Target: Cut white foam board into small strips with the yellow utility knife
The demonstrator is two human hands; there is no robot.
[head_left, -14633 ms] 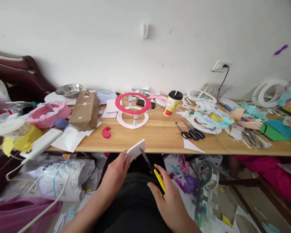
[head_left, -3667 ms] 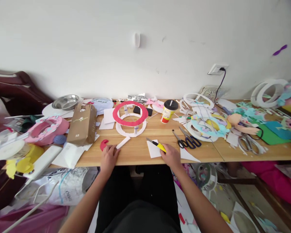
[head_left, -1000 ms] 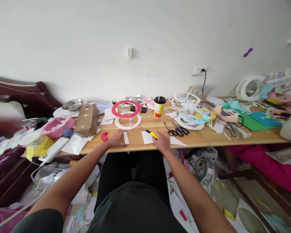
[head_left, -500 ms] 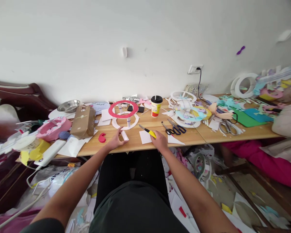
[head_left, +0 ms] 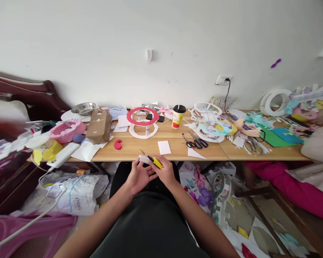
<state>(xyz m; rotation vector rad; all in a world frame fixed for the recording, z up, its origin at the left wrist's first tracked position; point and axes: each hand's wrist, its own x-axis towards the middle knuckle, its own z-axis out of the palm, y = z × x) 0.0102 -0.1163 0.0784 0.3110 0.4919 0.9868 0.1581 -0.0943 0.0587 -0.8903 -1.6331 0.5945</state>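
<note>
My left hand [head_left: 140,176] pinches a small white foam or card piece [head_left: 143,159] in front of the table edge, palm partly turned up. Closed around a yellow utility knife [head_left: 158,163], my right hand [head_left: 165,170] meets the left one, with the blade pointing left over the white piece. Whether the blade touches it I cannot tell. Beyond my hands, a white square card [head_left: 164,147] lies on the table. A red curved piece [head_left: 118,144] is to the left. Farther back stands a two-ring frame with a red top ring [head_left: 129,118] on short white posts.
A lidded paper cup [head_left: 177,117] stands behind the card. Scissors [head_left: 197,142] lie to its right, near white ring frames [head_left: 208,135]. A cardboard box [head_left: 99,126] and a pink ring [head_left: 67,130] crowd the left. Scraps litter the floor; a person's pink clothing [head_left: 280,186] shows at right.
Both hands have moved off the tabletop toward my body and come together. The knife now lies over the white piece, and the square card is uncovered. The view has shifted slightly left.
</note>
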